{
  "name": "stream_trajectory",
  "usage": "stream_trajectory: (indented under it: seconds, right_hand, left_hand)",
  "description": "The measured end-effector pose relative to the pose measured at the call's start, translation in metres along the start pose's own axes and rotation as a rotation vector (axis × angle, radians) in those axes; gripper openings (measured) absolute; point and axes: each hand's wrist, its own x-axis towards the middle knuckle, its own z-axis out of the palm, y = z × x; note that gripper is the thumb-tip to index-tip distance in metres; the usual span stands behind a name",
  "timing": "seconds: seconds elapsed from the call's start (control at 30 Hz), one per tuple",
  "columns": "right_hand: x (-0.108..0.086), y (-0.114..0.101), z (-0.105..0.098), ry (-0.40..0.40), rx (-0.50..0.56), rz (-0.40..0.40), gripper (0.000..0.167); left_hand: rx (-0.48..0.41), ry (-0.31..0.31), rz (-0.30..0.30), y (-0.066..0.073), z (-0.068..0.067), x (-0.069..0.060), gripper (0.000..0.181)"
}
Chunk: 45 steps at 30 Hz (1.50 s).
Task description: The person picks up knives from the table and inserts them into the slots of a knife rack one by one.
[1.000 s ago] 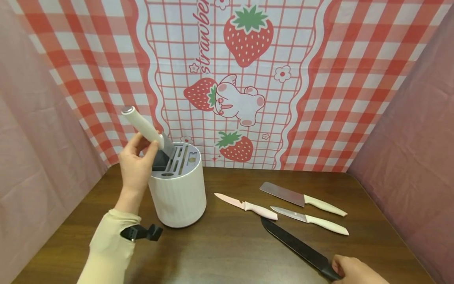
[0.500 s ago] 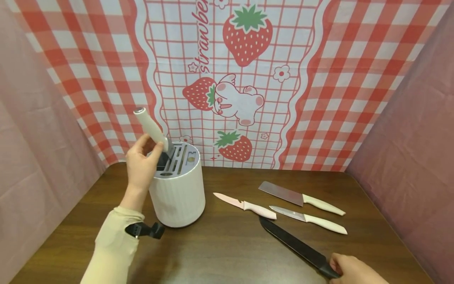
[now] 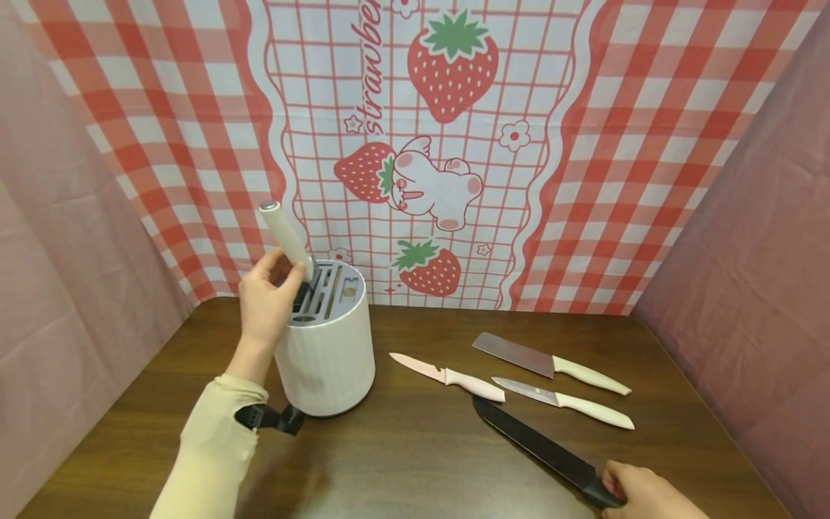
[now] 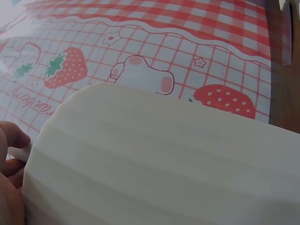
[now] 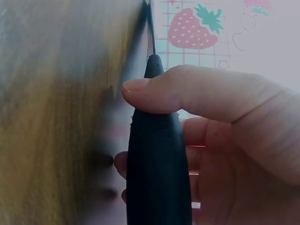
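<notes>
My left hand (image 3: 267,299) pinches the lower end of a white-handled knife (image 3: 283,232), whose blade is mostly down inside a slot of the white round knife block (image 3: 327,367). The handle tilts up and to the left. In the left wrist view the ribbed block wall (image 4: 154,159) fills most of the picture, with the fingers at its left edge. At the lower right, my right hand (image 3: 645,494) grips the handle of a black knife (image 3: 541,443); in the right wrist view the thumb lies across the black handle (image 5: 157,154).
Right of the block lie a pink knife (image 3: 476,384), a cleaver (image 3: 519,352) with a pale handle, and a smaller white-handled knife (image 3: 593,409). The black blade's tip is close to the pink handle. A strawberry-print cloth (image 3: 558,238) hangs behind the wooden table (image 3: 402,461).
My left hand has moved right and slightly down, and the white-handled knife has sunk deeper into the block and become more upright. The right hand and black knife hardly moved.
</notes>
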Motion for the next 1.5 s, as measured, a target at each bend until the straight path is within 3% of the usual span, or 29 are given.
stream_trajectory:
  seconds: [0.3, 0.7, 0.93, 1.2, 1.5]
  right_hand:
    - [0.001, -0.002, -0.001, 0.012, -0.018, 0.014, 0.029]
    - [0.002, -0.002, -0.001, -0.002, 0.003, 0.009, 0.029]
    - [0.001, -0.003, -0.001, -0.004, 0.010, -0.001, 0.029]
    - [-0.001, -0.006, -0.003, 0.026, -0.015, -0.019, 0.027]
    - [-0.003, -0.011, -0.005, 0.049, -0.007, 0.004, 0.025]
  left_hand:
    - [0.122, -0.055, -0.042, -0.001, -0.001, 0.003, 0.026]
    - [0.193, -0.203, -0.087, -0.001, -0.002, 0.009, 0.032]
    - [0.240, -0.219, -0.098, -0.001, -0.002, 0.009, 0.031]
    - [0.231, -0.250, -0.112, 0.002, -0.003, 0.010, 0.036]
    - [0.267, -0.302, -0.115, 0.002, -0.005, 0.014, 0.036]
